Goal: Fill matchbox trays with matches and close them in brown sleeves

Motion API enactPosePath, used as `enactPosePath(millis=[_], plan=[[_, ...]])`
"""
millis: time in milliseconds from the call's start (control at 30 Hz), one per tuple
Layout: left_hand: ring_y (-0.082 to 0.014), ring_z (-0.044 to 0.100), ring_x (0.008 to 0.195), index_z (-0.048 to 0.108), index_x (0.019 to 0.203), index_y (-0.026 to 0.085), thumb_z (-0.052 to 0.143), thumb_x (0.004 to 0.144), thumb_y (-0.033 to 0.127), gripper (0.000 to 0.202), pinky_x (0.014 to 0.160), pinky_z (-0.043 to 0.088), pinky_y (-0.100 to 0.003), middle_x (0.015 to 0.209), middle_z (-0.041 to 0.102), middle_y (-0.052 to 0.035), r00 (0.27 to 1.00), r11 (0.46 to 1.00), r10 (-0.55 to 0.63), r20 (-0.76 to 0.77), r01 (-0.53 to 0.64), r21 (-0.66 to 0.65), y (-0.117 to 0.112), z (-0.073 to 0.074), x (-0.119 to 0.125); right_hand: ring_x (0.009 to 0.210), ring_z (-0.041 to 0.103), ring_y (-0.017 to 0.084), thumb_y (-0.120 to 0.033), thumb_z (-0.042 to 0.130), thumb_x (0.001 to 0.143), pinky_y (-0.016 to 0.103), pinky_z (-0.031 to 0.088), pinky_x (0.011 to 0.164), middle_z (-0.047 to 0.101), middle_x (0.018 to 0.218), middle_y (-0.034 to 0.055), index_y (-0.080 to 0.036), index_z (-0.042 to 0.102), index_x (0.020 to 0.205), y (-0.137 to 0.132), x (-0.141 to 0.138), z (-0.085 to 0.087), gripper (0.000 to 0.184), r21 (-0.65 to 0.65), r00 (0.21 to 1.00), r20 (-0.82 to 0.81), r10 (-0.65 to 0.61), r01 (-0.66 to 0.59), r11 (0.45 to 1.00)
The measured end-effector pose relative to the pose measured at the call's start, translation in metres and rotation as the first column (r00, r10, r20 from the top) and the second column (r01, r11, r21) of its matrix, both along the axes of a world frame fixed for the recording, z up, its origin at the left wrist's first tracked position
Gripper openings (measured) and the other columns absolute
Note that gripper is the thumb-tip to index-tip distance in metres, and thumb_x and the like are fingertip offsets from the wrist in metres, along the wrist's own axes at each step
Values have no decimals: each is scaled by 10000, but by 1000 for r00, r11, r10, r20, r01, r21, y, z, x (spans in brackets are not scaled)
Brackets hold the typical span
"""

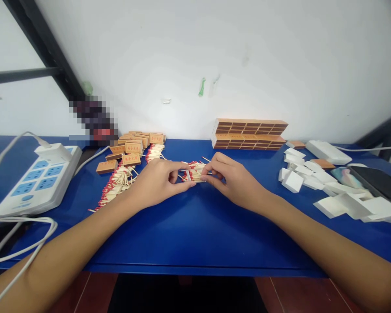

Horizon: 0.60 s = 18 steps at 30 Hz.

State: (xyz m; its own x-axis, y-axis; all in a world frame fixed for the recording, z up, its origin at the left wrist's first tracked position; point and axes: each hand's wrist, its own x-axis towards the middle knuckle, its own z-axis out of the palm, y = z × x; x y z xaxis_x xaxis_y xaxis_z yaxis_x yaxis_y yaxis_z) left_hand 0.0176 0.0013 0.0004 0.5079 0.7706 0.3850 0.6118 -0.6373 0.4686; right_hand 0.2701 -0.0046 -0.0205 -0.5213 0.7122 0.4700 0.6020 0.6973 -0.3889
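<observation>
Near the middle of the table, my left hand (159, 180) grips the left end of a small white matchbox tray (188, 175) between thumb and forefinger. Red-tipped matches (197, 170) lie in and around it, and some stick out at odd angles. At the right end, the closed fingertips of my right hand (226, 174) pinch matches; my fingers partly hide how many. Left of my left hand spreads a pile of loose matches (117, 184), with a smaller heap (155, 152) behind it. Several orange matchboxes (132, 147) lie jumbled by these piles.
Neatly stacked matchboxes (249, 134) stand against the wall. On the right are white paper trays (293, 180), a white box (328, 152) and a dark phone (378, 180). A power strip (42, 178) with looping white cables (35, 221) occupies the blue table's (198, 234) left side.
</observation>
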Motion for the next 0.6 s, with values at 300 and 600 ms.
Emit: enactPosePath(millis=[300, 600], plan=[[-97, 449, 513, 810, 1176, 224, 796, 887, 375, 327, 576, 341, -245, 564, 551, 72, 994, 994, -95, -45, 97, 45, -3, 2, 1, 701, 497, 144, -254, 666, 986, 299, 395, 650, 527, 829, 2, -208, 674, 903, 0, 0, 3, 95, -22, 996, -72, -57, 55, 998], [-101, 428, 498, 818, 1129, 224, 774, 905, 411, 295, 554, 306, -251, 533, 504, 73, 991, 992, -121, -48, 122, 19, -4, -1, 3, 680, 491, 140, -248, 662, 984, 291, 388, 638, 533, 793, -5, -208, 672, 870, -3, -4, 2, 121, -99, 997, -32, -74, 70, 993]])
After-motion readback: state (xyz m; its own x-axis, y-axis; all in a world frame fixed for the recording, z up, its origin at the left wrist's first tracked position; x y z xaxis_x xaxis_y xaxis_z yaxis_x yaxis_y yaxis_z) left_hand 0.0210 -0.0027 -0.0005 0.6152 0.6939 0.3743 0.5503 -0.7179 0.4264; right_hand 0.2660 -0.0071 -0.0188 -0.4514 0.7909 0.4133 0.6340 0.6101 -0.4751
